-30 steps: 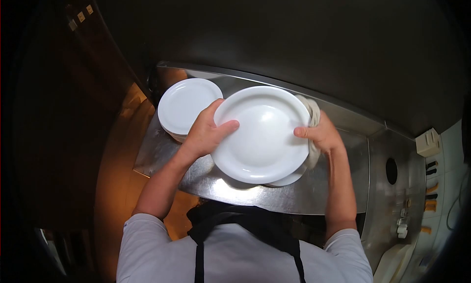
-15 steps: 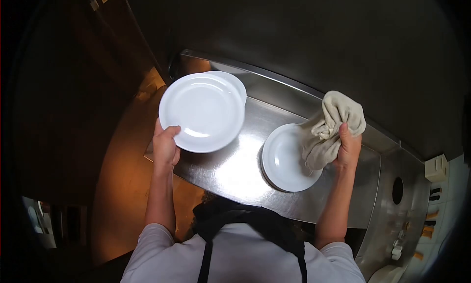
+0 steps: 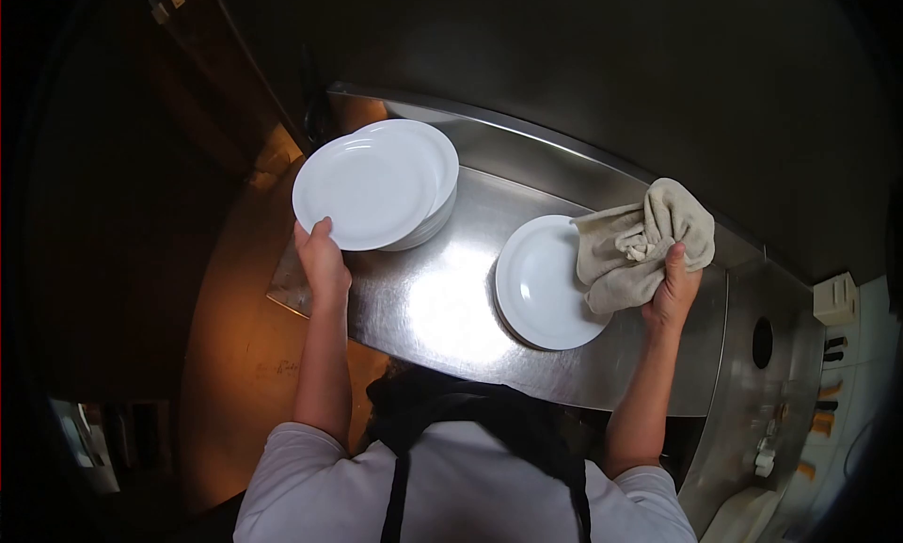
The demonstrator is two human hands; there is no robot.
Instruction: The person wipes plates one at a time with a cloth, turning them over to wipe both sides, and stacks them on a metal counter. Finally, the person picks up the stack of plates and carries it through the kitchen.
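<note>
Steel counter (image 3: 414, 331) below both grips, dark wall (image 3: 564, 82) beyond, left hand (image 3: 324, 263), partly hidden, gripping white plate (image 3: 362, 190), right hand (image 3: 673, 294) clutching cloth (image 3: 630, 279), plate stack (image 3: 541, 294) beside it part-covered

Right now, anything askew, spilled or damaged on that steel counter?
Only the plate in the left hand: it sits off-centre over the stack, overhanging toward the hand. Since it's hand-held, probably harmless. No spill or breakage visible on the counter.

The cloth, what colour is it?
The cloth is plain greyish beige, as the head view shows.
</note>
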